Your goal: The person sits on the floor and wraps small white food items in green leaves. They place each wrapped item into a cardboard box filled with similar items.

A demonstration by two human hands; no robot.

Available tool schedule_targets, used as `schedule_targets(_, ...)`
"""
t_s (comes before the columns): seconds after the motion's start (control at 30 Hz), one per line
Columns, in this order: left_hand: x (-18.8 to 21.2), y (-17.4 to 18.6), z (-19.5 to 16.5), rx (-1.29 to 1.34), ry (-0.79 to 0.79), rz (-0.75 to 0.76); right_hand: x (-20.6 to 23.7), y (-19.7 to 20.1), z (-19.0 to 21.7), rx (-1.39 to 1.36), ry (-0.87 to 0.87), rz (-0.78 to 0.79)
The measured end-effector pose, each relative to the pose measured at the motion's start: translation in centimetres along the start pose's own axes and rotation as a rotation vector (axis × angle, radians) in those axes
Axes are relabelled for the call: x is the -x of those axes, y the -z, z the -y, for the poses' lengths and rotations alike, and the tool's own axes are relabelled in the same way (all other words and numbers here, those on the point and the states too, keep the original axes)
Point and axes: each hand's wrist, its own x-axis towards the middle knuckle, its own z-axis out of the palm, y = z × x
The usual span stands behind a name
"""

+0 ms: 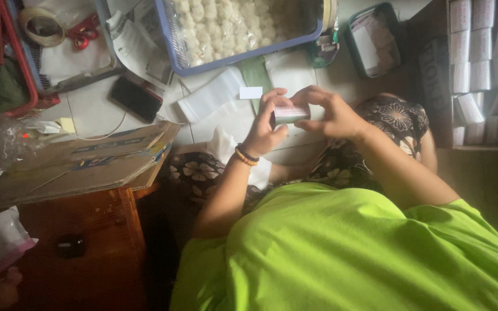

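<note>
Below the blue basket of white pieces, a small labelled packet is pinched between left hand and right hand, fingers closed on its ends. It is judged light and soft-walled, best held by the ends, gently.

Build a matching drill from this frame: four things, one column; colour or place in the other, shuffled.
Things:
1. small packet
2. phone
3. scissors
4. basket

Descriptions:
A. red handles, top left
B. blue rim, holds white pieces
C. black, flat on the floor by a cable
D. between left hand and right hand

Pairs: 1-D, 2-C, 3-A, 4-B
</note>
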Motion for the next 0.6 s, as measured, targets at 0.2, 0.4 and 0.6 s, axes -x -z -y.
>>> schedule_targets(0.2, -0.8, -1.3, -4.6, -0.375, -0.23, 0.021, 1.5, 0.2, 1.2, 0.117, 0.109, -0.135)
schedule_targets(0.4, -1.2, 0.1, -6.3, -0.628, -0.106, 0.186, 2.4, 1.2, 1.6, 0.212, 0.042, -0.083)
schedule_targets(0.6, -0.9, -1.1, -5.9, -0.598, -0.054, 0.219, 3.3, 1.4, 2.0, 0.137, 0.116, -0.02)
